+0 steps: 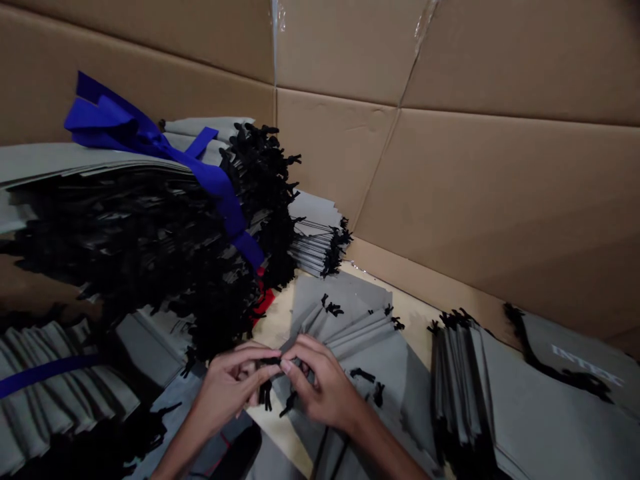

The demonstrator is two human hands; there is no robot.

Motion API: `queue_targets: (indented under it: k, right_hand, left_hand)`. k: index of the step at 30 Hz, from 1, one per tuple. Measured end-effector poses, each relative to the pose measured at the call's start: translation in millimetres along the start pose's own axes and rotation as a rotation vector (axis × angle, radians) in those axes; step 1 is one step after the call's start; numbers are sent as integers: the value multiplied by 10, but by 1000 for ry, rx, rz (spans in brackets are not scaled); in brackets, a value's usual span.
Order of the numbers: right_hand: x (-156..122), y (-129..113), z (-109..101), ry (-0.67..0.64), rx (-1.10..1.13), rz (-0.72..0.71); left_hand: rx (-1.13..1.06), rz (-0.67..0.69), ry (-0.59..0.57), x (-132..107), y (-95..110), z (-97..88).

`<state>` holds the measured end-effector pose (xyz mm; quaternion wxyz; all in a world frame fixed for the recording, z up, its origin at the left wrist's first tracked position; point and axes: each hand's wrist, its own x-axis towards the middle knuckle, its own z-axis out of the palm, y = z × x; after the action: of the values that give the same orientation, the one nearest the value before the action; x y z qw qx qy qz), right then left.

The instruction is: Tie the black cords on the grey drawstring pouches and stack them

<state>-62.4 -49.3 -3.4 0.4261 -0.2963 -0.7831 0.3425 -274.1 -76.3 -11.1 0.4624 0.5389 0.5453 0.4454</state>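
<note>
My left hand [227, 387] and my right hand [323, 383] meet at the lower middle, fingertips almost touching. Each pinches a black cord [273, 361] between thumb and fingers, and short black ends hang just below. Fingers cover most of the held part, so a knot there cannot be made out. Right beside and beneath my right hand lie flat grey fabric drawstring bags [405, 393] with knotted black cord ends. Another small fan of grey bags [367, 330] lies just beyond my fingers.
A tall bundle of grey bags with black cords, tied with a blue strip [220, 187], stands at left. A smaller bundle [60, 387] is below it. More stacks sit at the back [320, 240] and right [545, 400]. Cardboard walls [500, 200] rise behind.
</note>
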Motion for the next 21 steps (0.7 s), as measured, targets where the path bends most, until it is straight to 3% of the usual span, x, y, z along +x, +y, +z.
queue_targets:
  k: [5, 14, 17, 21]
  right_hand:
    - [11, -13, -33, -11, 14, -6]
    - [4, 28, -12, 40, -52, -28]
    - [22, -53, -61, 65, -120, -75]
    - [51, -297, -275, 106, -248, -113]
  left_hand:
    - [56, 82, 3, -6, 58, -6]
    - [123, -116, -73, 38, 81, -77]
    - [117, -143, -27, 93, 70, -82]
    - [117, -157, -13, 157, 121, -67]
